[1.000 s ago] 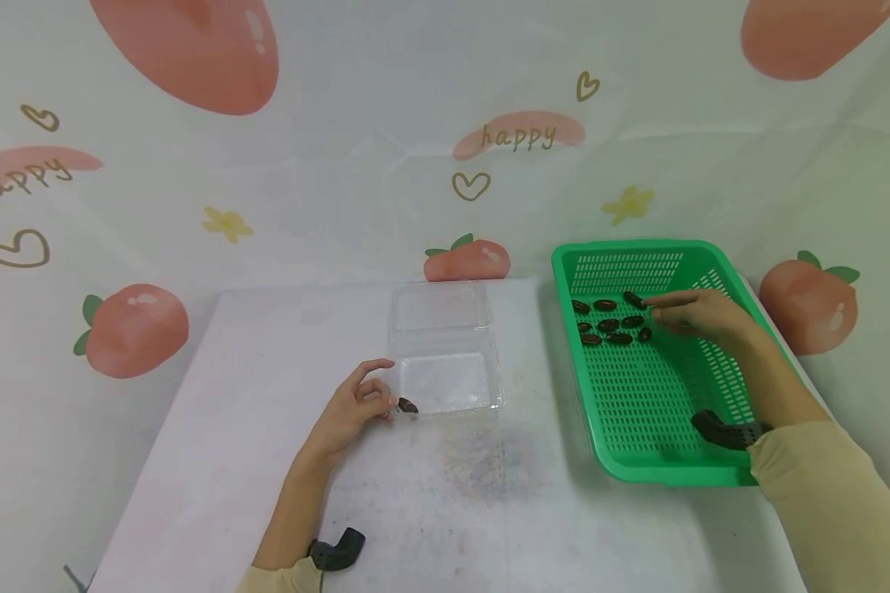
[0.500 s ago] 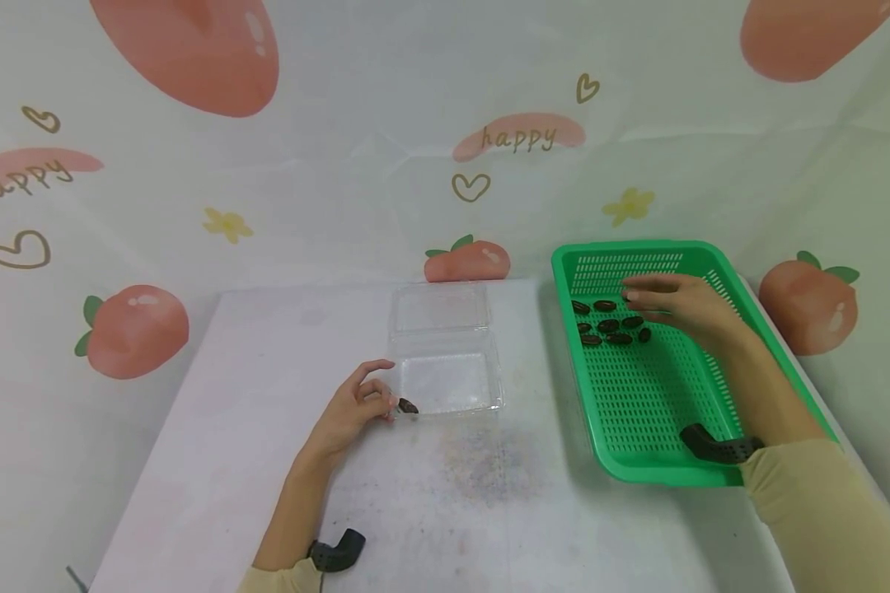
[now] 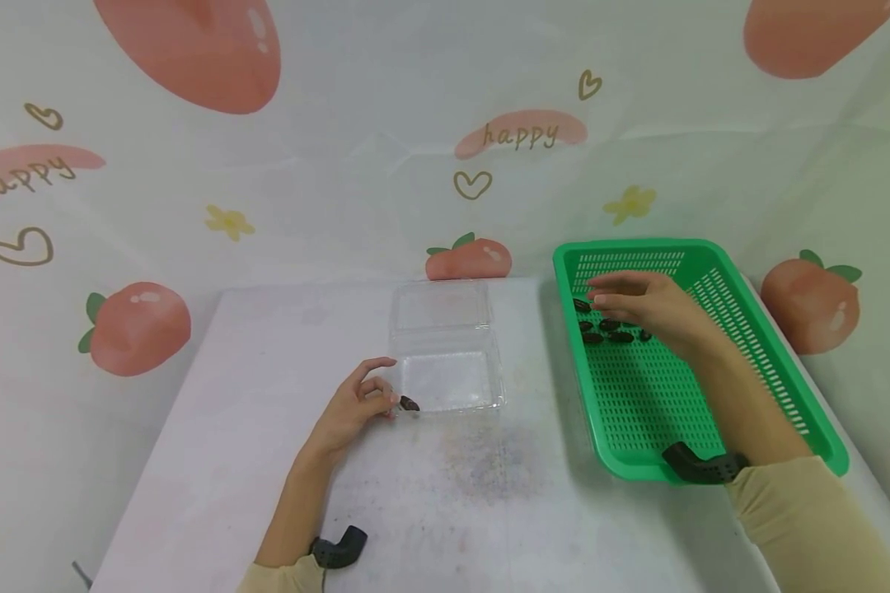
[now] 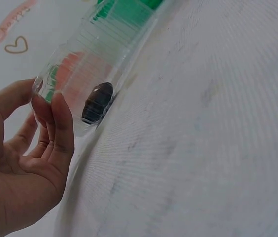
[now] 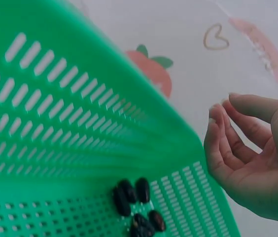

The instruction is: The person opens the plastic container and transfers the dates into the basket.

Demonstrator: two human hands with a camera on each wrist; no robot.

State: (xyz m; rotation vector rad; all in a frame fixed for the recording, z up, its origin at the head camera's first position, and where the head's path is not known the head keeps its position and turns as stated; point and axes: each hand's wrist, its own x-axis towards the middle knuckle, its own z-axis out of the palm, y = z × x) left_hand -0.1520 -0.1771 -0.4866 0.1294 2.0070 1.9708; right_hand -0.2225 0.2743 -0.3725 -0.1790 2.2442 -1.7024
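My left hand [image 3: 344, 416] pinches the left wall of a clear plastic hinged box [image 3: 448, 380], whose lid lies open toward the back. Inside the box's near left corner lies a dark brown, glossy date [image 3: 409, 403]; the left wrist view shows this date [image 4: 98, 102] through the plastic, just past the fingertips. Over the back left of a green basket [image 3: 638, 471] hovers my right hand [image 3: 656, 309], fingers loosely curved. Several dates [image 3: 610, 326] lie on the basket floor below, some hidden by the hand. The right wrist view shows no date between thumb and fingers of the right hand [image 5: 250, 143].
The white table [image 3: 267, 346] carries the box at centre and the basket at right. Slotted basket walls [image 5: 75, 79] rise around the dates. Behind the table hangs a printed cloth [image 3: 341, 165]. Dark wrist cameras [image 3: 341, 548] sit on both forearms.
My right hand has moved left across the basket's back part, away from the date its fingertips were at, and now covers other dates. The left hand and box have stayed in place.
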